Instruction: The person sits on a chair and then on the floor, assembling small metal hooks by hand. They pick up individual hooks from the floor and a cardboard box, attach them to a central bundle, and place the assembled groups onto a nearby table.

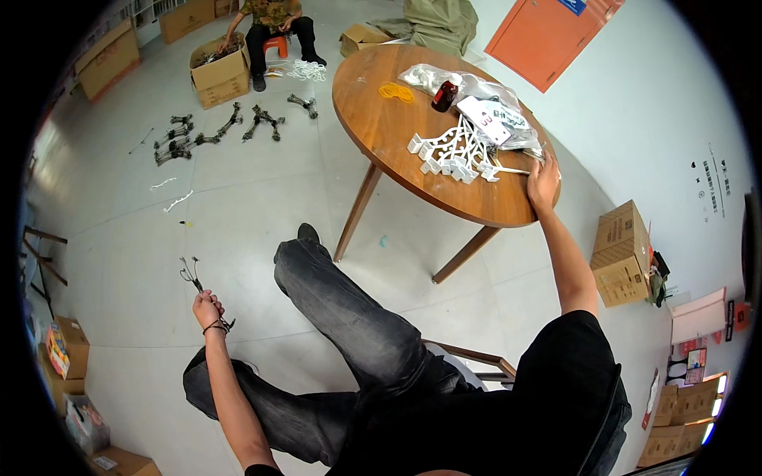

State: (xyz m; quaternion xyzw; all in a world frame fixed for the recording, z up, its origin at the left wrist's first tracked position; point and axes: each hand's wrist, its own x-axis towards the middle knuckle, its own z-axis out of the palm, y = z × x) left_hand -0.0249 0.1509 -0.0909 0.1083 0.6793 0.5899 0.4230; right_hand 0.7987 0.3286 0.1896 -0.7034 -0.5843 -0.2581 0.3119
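Observation:
Held out low on the left, my left hand (209, 308) is closed around a small bunch of thin dark metal hooks (190, 274). Their curled ends fan out above the fist, and more dark ends stick out below it. On the round wooden table, my right hand (544, 181) lies against the right edge with its fingers stretched out, beside a clear plastic bag (520, 136). Close to that hand is a pile of white metal hooks (456, 155) with square end plates. One white rod points toward the fingers; whether they touch it, I cannot tell.
The wooden table (365, 111) also bears a dark red bottle (446, 94) and yellow ties (395, 93). Bundled dark hooks (175, 143) lie on the floor at far left. Beyond, a seated person (274, 16) reaches into a carton (222, 79). Another carton (623, 254) stands right.

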